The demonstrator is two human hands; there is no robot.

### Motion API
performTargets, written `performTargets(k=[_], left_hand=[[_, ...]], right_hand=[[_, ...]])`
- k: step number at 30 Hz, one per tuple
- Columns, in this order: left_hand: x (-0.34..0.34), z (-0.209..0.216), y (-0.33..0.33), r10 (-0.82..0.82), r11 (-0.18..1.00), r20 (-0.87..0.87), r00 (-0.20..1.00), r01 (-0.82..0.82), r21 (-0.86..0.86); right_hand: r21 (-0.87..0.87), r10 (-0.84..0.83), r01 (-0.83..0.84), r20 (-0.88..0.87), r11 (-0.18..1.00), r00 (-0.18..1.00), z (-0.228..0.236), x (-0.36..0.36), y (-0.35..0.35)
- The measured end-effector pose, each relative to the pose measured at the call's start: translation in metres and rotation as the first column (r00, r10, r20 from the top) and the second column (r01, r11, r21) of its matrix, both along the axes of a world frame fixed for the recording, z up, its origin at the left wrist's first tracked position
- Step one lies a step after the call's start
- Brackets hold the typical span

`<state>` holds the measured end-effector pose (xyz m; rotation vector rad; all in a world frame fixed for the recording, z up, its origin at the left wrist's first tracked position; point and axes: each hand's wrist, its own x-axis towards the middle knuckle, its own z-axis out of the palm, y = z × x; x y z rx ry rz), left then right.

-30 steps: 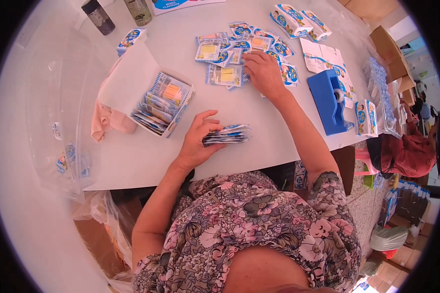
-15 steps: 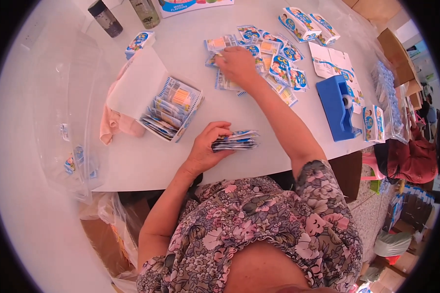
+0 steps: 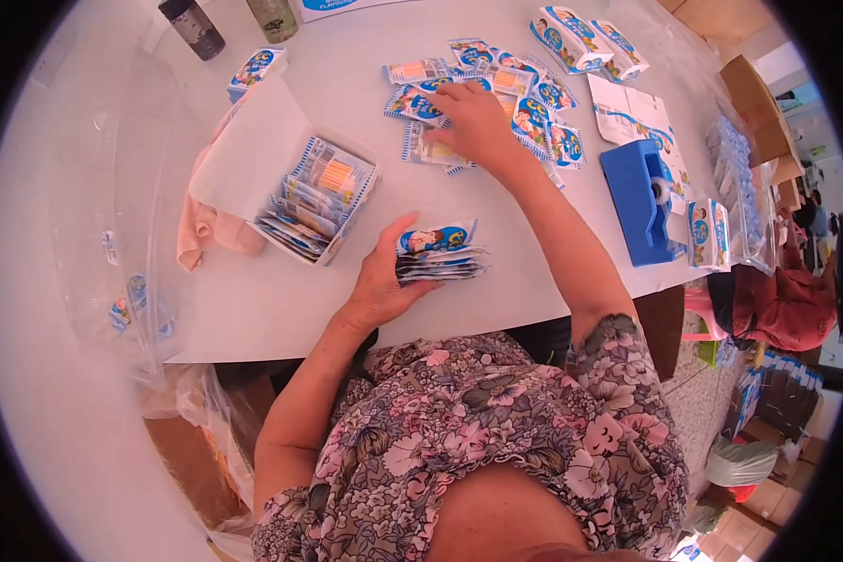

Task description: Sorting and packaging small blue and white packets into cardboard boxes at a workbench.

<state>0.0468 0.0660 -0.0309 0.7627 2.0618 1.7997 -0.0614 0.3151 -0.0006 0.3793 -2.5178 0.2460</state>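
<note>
Sachets (image 3: pixel 442 266), flat, shiny and blue-and-white, sat stacked in the left hand's (image 3: pixel 380 287) grip, right of the white box (image 3: pixel 253 152), while the right hand (image 3: pixel 480 124) held its fingers (image 3: pixel 453 92) apart.

The smooth white bench (image 3: pixel 281 314) carries an open white cardboard box (image 3: pixel 251 155) and a crumpled pink cloth (image 3: pixel 211 229) toward its left. Blue-and-white plastic sachets (image 3: pixel 532 122) lie loosely piled toward its far edge. A blue plastic tape dispenser (image 3: pixel 628 206) and a small blue-and-white carton (image 3: pixel 708 236) stand near its right edge.
</note>
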Motion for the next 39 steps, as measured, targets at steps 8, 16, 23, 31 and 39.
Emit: performTargets(k=[8,16,23,31,39], left_hand=[[-0.008,0.008,-0.006,0.048,0.993,-0.424,0.904,-0.087,-0.074],[-0.004,-0.013,-0.006,-0.030,0.999,0.020,0.999,0.031,-0.028],[-0.010,-0.003,-0.009,-0.055,0.995,-0.378,0.924,0.017,-0.101],[-0.010,-0.007,-0.004,-0.085,0.995,-0.159,0.984,0.075,-0.068],[-0.011,-0.006,-0.007,-0.026,0.995,-0.408,0.913,-0.014,-0.094]], right_hand=[[-0.220,0.252,-0.193,0.284,0.956,0.925,0.013,0.081,0.000],[0.045,0.023,-0.022,-0.022,0.999,0.999,-0.013,0.042,-0.005],[-0.438,0.459,-0.179,0.701,0.881,0.546,0.015,0.090,-0.011],[0.105,-0.111,0.109,0.015,0.988,0.994,-0.003,0.005,0.025],[-0.643,0.581,0.022,0.705,0.766,0.407,0.026,0.082,-0.004]])
